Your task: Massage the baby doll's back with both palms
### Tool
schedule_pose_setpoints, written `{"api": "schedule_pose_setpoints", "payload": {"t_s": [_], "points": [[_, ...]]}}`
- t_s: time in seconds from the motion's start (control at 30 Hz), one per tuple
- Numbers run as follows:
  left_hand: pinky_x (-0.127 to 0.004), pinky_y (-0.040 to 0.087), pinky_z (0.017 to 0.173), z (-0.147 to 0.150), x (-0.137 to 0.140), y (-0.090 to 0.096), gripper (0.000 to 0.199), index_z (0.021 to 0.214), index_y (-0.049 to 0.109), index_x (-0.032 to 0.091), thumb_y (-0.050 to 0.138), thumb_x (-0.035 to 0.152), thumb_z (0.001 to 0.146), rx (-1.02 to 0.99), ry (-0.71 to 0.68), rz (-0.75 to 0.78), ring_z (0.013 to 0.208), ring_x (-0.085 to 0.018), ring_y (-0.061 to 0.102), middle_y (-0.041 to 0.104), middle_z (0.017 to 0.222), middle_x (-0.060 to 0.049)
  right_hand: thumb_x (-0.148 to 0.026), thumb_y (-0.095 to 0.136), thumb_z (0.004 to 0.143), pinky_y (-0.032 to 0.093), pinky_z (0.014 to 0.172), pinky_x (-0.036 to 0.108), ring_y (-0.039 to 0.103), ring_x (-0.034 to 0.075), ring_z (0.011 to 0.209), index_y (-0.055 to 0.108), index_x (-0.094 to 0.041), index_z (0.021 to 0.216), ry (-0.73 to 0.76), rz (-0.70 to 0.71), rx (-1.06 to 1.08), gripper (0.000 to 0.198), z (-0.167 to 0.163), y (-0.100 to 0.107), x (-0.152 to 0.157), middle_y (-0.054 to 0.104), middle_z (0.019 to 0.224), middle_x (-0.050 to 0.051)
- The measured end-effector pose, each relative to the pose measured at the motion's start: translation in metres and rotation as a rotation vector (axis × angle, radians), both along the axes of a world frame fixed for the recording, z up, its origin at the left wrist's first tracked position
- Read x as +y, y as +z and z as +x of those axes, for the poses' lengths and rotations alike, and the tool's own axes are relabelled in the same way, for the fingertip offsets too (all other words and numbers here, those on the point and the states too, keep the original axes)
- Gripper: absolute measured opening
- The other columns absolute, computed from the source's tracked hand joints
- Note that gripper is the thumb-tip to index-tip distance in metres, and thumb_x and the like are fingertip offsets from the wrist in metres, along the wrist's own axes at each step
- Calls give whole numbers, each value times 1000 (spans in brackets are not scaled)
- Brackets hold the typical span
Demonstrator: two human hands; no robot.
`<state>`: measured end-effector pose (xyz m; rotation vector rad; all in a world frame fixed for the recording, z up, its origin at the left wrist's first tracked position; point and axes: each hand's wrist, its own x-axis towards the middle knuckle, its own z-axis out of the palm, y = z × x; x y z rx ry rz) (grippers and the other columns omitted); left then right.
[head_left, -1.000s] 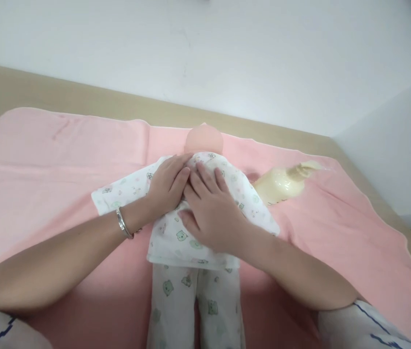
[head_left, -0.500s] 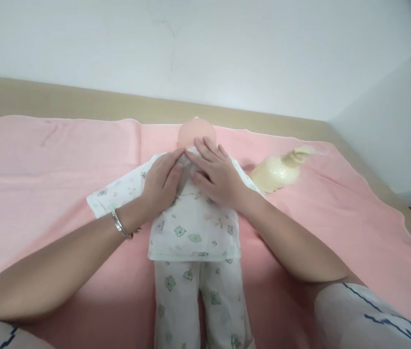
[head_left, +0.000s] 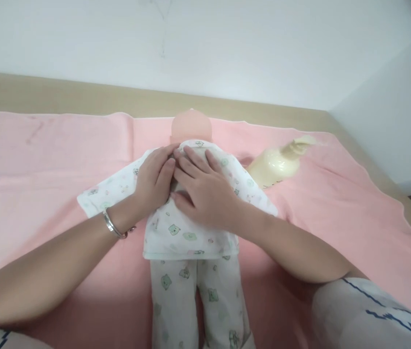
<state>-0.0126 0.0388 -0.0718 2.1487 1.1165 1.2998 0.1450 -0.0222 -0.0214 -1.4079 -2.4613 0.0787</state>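
A baby doll (head_left: 191, 127) lies face down, its bald head toward the wall. It wears a white printed top (head_left: 187, 237) and matching trousers (head_left: 174, 300). My left hand (head_left: 156, 177) rests on the left side of the doll's upper back, fingers stretched out and holding nothing. Beside it my right hand (head_left: 205, 186) lies flat and spread over the middle and right of the back. The fingertips of both hands meet near the doll's upper back. Both of the doll's sleeves reach out sideways; its hands do not show.
A cream pump bottle (head_left: 276, 165) lies on its side to the doll's right. Under everything spreads a pink blanket (head_left: 45, 169) on a wooden surface (head_left: 81, 89). A white wall (head_left: 227, 43) stands behind, with another at the right.
My right hand has slid down the doll's back, away from the neck, uncovering the collar and right sleeve. My left hand stays nearly in place. The view has shifted slightly.
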Motion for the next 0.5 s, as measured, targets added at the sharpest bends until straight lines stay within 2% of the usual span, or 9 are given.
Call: {"api": "schedule_pose_setpoints", "payload": {"t_s": [0.1, 0.23, 0.5], "points": [[-42, 51, 106, 0, 1, -1, 43, 135, 59, 17, 37, 37, 103, 17, 15, -17, 118, -24, 64, 68, 130, -9, -34, 43, 100, 19, 129, 57, 26, 31, 156, 55, -16, 146, -17, -33, 43, 51, 9, 0, 16, 37, 165, 7], [-43, 50, 108, 0, 2, 0, 44, 132, 61, 18, 37, 38, 102, 46, 24, -17, 119, -25, 64, 69, 130, -8, -34, 43, 100, 23, 127, 56, 24, 31, 157, 51, -19, 149, -108, -22, 76, 52, 15, -4, 28, 31, 168, 8], [-44, 52, 106, 0, 0, 2, 42, 131, 62, 20, 39, 36, 100, 68, 48, -34, 117, -25, 64, 70, 128, -7, -34, 42, 100, 23, 126, 54, 26, 29, 156, 53, -19, 147, -118, 1, 74, 50, 14, -6, 26, 37, 165, 10]]}}
